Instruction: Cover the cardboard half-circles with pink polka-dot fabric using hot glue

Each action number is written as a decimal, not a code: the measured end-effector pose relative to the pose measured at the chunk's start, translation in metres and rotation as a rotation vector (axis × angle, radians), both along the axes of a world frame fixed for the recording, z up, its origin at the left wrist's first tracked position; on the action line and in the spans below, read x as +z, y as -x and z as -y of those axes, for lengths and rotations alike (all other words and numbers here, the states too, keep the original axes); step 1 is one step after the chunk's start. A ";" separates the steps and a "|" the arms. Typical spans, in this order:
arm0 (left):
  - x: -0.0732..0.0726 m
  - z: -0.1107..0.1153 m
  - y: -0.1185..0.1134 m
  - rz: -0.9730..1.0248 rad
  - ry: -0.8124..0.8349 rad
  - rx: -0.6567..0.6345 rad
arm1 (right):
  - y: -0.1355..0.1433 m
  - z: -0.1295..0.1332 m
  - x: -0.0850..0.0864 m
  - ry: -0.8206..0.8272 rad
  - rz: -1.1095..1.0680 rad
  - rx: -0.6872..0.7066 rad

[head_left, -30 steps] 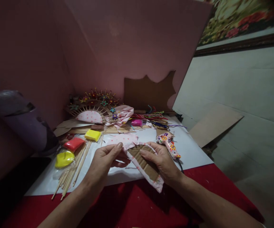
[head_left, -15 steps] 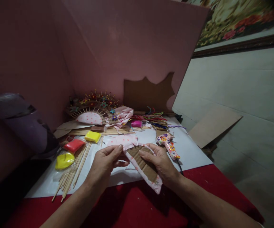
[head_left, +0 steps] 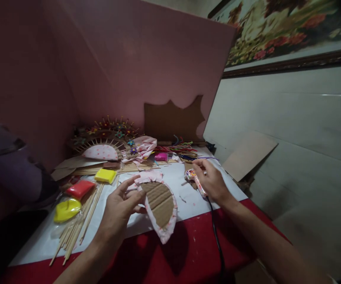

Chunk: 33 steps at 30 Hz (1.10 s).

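Observation:
My left hand (head_left: 121, 207) pinches the left edge of a leaf-shaped cardboard piece (head_left: 160, 199) between thumb and fingers. Pink dotted fabric is folded over the rim of the cardboard, and a loose flap of this fabric (head_left: 150, 176) sticks out at its top. The bare corrugated side faces me, with the pointed end down over the red cloth. Off to the right, my right hand (head_left: 213, 181) is closed around the handle of a flower-patterned glue gun (head_left: 199, 186) on the white sheet. A black cord (head_left: 216, 232) runs from it toward me.
Wooden sticks (head_left: 75, 228) lie at the left beside red (head_left: 80, 189) and yellow (head_left: 105, 176) clay packets. Behind stand a fabric-covered half-round piece (head_left: 101, 152), a flower-decorated piece (head_left: 114, 128) and a cardboard cutout (head_left: 172, 121). Red cloth (head_left: 200, 236) covers the table's front.
My right hand has let go of the cardboard piece and moved right onto the glue gun. My left hand keeps the cardboard, now turned more upright. The view has shifted a little to the right.

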<state>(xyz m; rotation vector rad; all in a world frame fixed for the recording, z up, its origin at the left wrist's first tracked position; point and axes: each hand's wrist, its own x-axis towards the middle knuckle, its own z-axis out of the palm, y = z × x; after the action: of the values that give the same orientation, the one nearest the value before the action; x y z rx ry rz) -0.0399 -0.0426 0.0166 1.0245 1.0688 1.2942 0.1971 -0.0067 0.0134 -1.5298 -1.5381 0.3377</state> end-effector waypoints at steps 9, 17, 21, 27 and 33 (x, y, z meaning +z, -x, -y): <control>0.005 0.003 0.000 -0.015 0.001 -0.020 | -0.028 -0.009 -0.020 0.290 0.493 -0.114; 0.003 0.002 0.000 -0.028 0.030 -0.068 | -0.029 0.015 0.000 -0.004 -0.173 0.054; 0.003 0.004 -0.003 -0.044 0.055 -0.100 | -0.006 0.049 0.023 0.234 -0.578 0.309; 0.004 0.005 -0.007 -0.056 0.074 -0.133 | 0.026 0.075 0.030 0.484 -0.619 0.631; 0.001 0.003 -0.006 -0.097 0.044 -0.175 | 0.033 0.070 0.017 0.573 -0.592 0.679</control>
<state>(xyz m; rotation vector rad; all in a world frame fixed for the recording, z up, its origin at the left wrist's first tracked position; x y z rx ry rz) -0.0337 -0.0460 0.0177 1.1307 1.0511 1.0843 0.1646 -0.0772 0.0303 -1.0797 -1.4775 1.5785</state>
